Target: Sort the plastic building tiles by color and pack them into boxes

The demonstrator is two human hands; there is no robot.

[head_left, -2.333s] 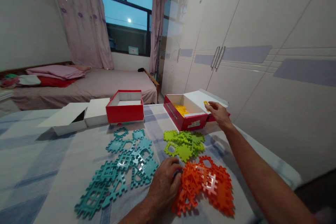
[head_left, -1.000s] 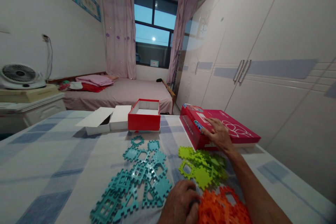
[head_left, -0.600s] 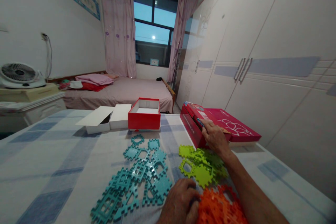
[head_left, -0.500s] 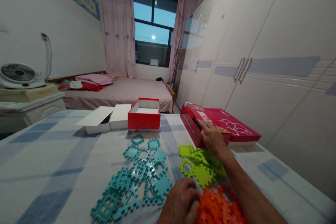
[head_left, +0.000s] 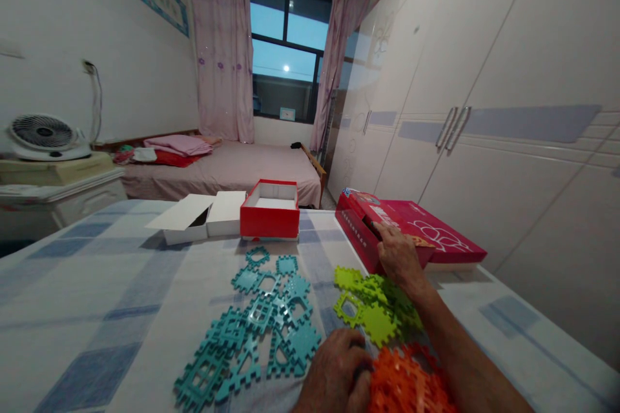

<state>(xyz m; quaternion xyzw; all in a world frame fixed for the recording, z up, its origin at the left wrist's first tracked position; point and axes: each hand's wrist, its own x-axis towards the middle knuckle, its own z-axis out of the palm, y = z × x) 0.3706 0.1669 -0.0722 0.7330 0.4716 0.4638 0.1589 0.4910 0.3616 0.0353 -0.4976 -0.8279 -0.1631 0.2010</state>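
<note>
My right hand (head_left: 398,255) rests on the front edge of a closed red box (head_left: 421,232) at the right of the table, fingers curled over its lid flap. My left hand (head_left: 334,374) lies closed at the near edge, knuckles up, against a pile of orange puzzle pieces (head_left: 407,384). Green puzzle pieces (head_left: 372,306) lie between the two hands. A spread of teal puzzle pieces (head_left: 261,322) lies to the left of my left hand.
An open red box (head_left: 270,219) and an open white box (head_left: 203,219) stand at the far side of the checked tablecloth (head_left: 97,310). A bed, a fan on a side cabinet (head_left: 46,139) and white wardrobe doors (head_left: 484,110) surround the table.
The red box on the right, open with yellow pieces inside, is now closed with its lid down. My right hand slid from the lid top to its front edge. My left hand stayed put.
</note>
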